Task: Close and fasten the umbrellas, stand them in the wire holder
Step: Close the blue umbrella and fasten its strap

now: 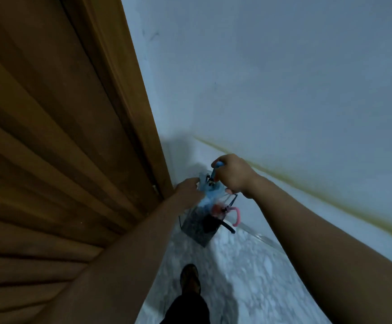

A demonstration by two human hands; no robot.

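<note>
Right hand [231, 175] closed round blue umbrella handle [219, 163]. Left hand [188, 188] clasps blue umbrella canopy [205, 195] above wire holder [198, 226]; pink handle [236, 217] at 4 o'clock. No legible writing.

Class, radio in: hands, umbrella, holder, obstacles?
Right hand grips blue handle. Left hand steadies blue umbrella over holder. Pink umbrella already inside.

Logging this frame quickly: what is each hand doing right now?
Left hand: closed on the folded canopy of the blue umbrella.
Right hand: closed around the blue umbrella's handle, above the wire holder.
</note>
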